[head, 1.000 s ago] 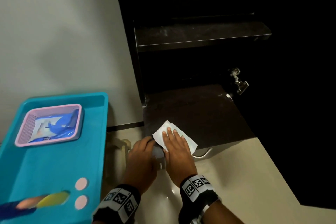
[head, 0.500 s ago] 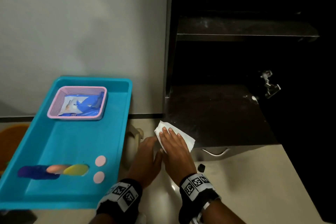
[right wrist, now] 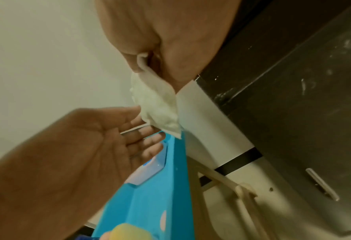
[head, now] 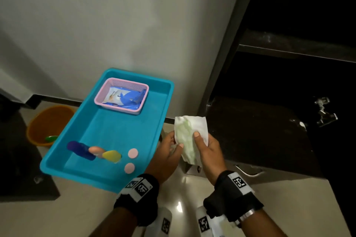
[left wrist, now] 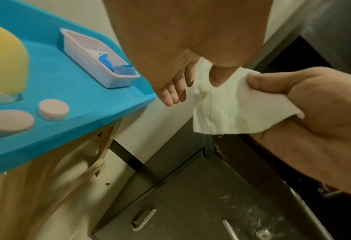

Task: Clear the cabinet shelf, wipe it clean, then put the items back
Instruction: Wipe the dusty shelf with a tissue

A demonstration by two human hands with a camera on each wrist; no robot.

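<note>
A white wipe (head: 186, 140) with a greenish stain hangs in the air in front of the dark cabinet shelf (head: 250, 131). My right hand (head: 204, 144) pinches it between thumb and fingers. My left hand (head: 169, 146) is beside it with straight fingers, and only its thumb tip touches the wipe (left wrist: 221, 110). The right wrist view shows the left palm flat under the hanging wipe (right wrist: 160, 104). The shelf is bare. The items lie in a blue tray (head: 107, 121): a pink basket (head: 123, 82) with a blue-white packet (head: 125, 98), blurred coloured bottles (head: 96, 152) and two pink round lids (head: 133, 153).
An upper dark shelf (head: 289, 44) sits above the lower one, and a metal hinge (head: 325, 111) is at its right. A drawer handle (head: 248, 172) shows below the shelf edge. An orange basin (head: 48, 123) stands on the floor left of the tray, against the pale wall.
The wipe has come up off the shelf's front edge, where my right hand pressed it flat. Both hands now meet at it in the air, and the view has swung left.
</note>
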